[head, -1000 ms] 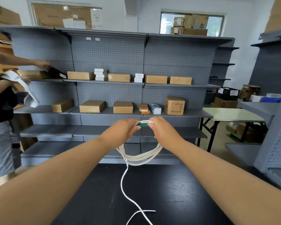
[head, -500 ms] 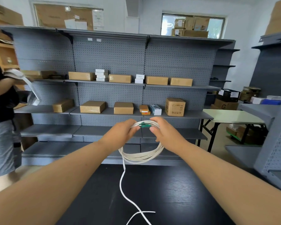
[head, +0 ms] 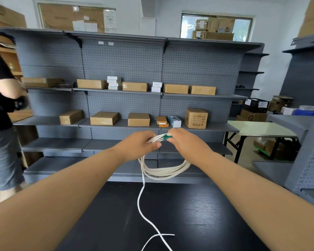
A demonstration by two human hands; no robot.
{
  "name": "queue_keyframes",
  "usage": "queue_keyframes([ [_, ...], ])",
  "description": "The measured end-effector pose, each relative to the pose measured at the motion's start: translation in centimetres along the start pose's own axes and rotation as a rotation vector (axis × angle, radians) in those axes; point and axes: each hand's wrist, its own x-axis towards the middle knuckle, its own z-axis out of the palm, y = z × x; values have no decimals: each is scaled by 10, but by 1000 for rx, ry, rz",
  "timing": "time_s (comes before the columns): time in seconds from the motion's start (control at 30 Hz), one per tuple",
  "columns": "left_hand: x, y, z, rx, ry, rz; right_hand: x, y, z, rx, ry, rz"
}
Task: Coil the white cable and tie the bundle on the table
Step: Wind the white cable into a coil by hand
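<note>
I hold a coil of white cable (head: 165, 172) in the air above the far edge of the black table (head: 198, 214). My left hand (head: 140, 144) grips the top of the coil on its left side. My right hand (head: 185, 142) pinches the top just to the right, at a green tie (head: 165, 136) that sits around the strands between my two hands. The loops hang down below both hands. One loose strand drops from the coil onto the table and crosses itself near the front edge.
A grey pegboard shelf unit (head: 125, 98) with brown cartons stands just behind the table. A person in a black top (head: 0, 109) stands at the left. A pale folding table (head: 261, 128) and more grey shelving are at the right.
The coil has widened slightly and hangs a little lower. My hands stay at the top of the bundle around the green tie. The person at the left has pulled their arms in.
</note>
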Motion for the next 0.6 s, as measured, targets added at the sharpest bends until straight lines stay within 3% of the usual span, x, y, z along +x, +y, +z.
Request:
queue_keyframes([
  [0.2, -5, -3, -6, -197, -45, -50, -2, 7, -6, -84, 59, 3],
  [0.43, 2, -3, -8, -21, -24, -104, -5, 9, -4, -148, 104, 30],
  [0.6, 0, -4, -2, -143, -70, -118, -6, 8, -4, -91, 146, 77],
])
